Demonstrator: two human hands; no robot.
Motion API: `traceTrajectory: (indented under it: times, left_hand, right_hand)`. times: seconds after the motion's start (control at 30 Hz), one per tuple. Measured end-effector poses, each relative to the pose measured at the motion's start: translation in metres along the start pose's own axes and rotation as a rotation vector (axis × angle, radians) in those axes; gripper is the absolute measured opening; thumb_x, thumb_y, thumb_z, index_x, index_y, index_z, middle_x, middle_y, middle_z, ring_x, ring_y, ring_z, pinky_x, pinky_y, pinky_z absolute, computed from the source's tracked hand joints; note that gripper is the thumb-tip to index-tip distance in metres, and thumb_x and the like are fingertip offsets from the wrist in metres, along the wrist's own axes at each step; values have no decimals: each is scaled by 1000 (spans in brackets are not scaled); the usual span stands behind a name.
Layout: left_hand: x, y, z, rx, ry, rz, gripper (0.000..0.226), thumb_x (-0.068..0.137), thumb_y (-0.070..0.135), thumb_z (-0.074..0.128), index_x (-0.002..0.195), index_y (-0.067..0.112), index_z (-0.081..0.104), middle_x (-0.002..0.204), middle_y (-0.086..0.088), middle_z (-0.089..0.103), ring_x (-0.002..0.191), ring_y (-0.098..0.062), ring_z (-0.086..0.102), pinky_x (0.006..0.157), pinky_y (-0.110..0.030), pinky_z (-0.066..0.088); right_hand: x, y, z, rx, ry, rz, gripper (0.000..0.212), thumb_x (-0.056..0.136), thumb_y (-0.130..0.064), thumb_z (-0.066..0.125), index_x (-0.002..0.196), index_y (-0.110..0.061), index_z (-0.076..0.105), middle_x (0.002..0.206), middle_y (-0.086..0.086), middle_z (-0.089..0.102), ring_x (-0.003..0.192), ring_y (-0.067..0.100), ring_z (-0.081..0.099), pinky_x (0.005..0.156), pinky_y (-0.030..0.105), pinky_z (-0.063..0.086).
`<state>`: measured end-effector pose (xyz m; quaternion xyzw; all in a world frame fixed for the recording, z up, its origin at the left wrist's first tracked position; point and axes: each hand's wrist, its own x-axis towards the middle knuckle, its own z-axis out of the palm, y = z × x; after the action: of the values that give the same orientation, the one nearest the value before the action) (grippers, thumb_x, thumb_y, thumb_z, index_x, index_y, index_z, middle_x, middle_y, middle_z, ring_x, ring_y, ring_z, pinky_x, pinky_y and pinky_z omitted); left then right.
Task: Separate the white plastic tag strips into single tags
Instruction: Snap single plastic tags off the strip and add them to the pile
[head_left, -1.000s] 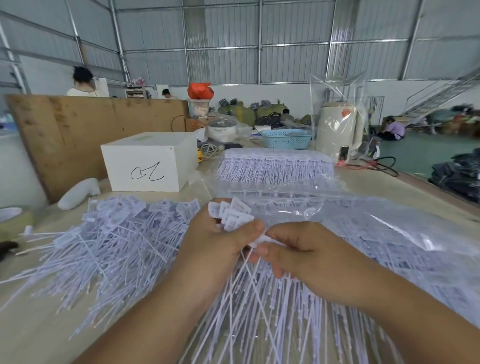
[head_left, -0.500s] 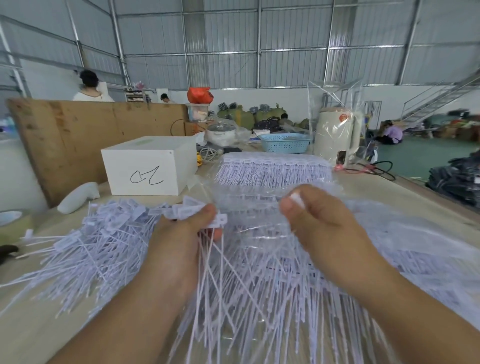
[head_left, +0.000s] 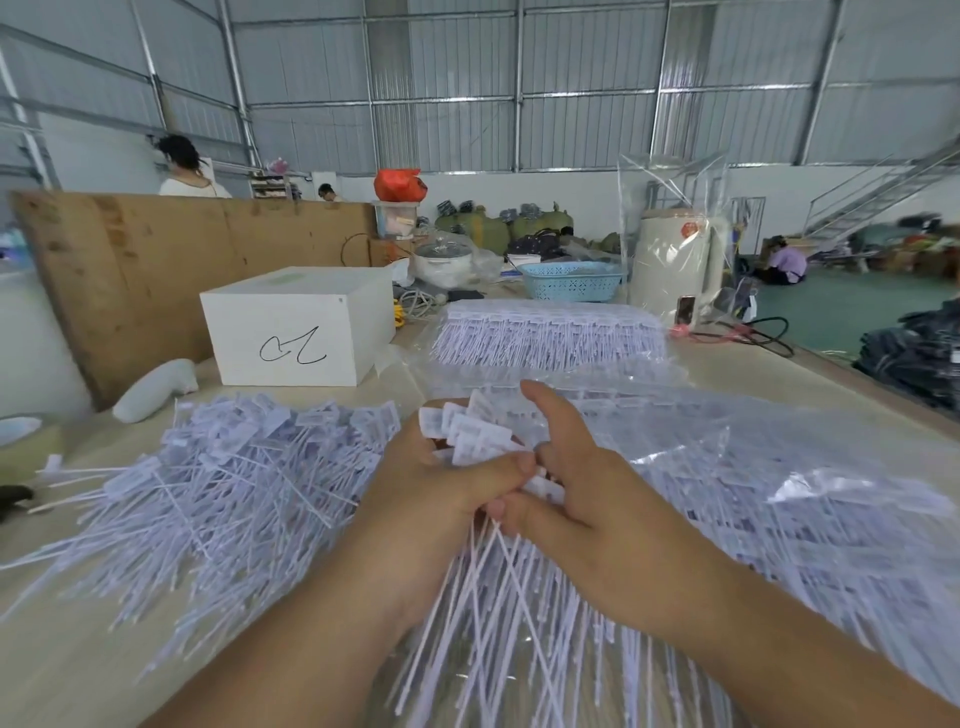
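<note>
Left hand (head_left: 441, 483) curled tight round a bunch of tags (head_left: 480, 431), heads up, my guess for easy picking. Right hand (head_left: 587, 499) pinches one at the bunch. Loose pile (head_left: 234, 467) lies left on worktop (head_left: 67, 670).

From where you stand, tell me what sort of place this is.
Probably a warehouse or packing workshop: corrugated metal walls, green stuffed sacks stacked by the far wall, and a long worktable piled with loose white tags and bagged tag strips.
</note>
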<state>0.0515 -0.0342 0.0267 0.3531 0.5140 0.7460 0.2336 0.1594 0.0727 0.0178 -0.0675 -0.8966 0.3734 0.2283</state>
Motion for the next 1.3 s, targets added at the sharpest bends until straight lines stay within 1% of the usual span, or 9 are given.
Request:
traceTrajectory:
  times: [0.17,0.33,0.43,0.53,0.73,0.9,1.0,1.17,1.3]
  left_hand:
    - [3,7,-7,-37,84,51,33,75,-11,69,107,-8,58,87,-22,71,75,-32,70,66,-39,58]
    - [1,6,-2,-124,96,58,39,74,-9,69,111,-11,55,85,-18,66,70,-24,68,56,-30,56]
    - [0,7,2,-280,119,0,47,65,0,70,109,-8,59,81,-14,71,68,-23,71,55,-29,57]
    - [1,7,-2,-325,149,-46,45,69,-2,68,112,-7,60,77,-11,71,62,-20,71,52,-26,56]
    - [-5,6,6,-110,28,15,41,73,7,68,113,-1,59,92,-18,72,76,-30,71,54,-34,57]
    - [-6,3,8,-47,-32,12,53,69,12,72,118,2,55,102,-26,67,91,-39,67,68,-42,55]
    - [-5,1,6,-94,-142,-15,57,65,2,67,119,-5,50,94,-23,68,79,-27,69,61,-27,54]
    - [-4,-5,4,-40,-226,-9,87,59,-13,64,131,32,46,107,-4,72,96,-14,70,69,-22,55]
    - [-2,-9,13,-2,-194,29,95,62,-20,57,140,30,36,106,-20,66,74,-29,68,48,-34,52]
  right_hand:
    - [-2,-4,-12,47,-67,36,33,90,-61,50,94,-31,61,58,-4,56,50,18,50,51,38,40]
    - [-3,-7,-14,161,21,61,35,93,-40,54,59,-31,55,51,-12,35,45,9,32,47,22,29]
    - [2,-10,-18,294,328,103,30,87,-52,51,65,-32,54,51,-16,42,43,-1,37,52,13,35]
    - [2,-7,-38,347,572,166,36,96,-44,51,66,-24,51,58,-9,43,50,9,39,61,31,38]
    - [-6,-10,-10,239,92,-20,19,89,-57,50,106,-49,51,63,-4,60,50,28,42,47,28,37]
    - [-2,3,0,189,106,47,39,87,-61,41,124,-49,37,90,-12,68,75,5,65,71,24,53]
    - [1,4,5,265,148,40,20,97,-41,46,117,-43,46,78,-12,66,65,8,59,60,26,48]
    - [5,1,4,411,223,34,13,99,-29,50,101,-29,63,69,-9,62,56,3,54,53,21,41]
    - [7,1,10,503,231,143,13,96,-31,53,107,-24,54,73,-1,61,47,12,50,46,30,45]
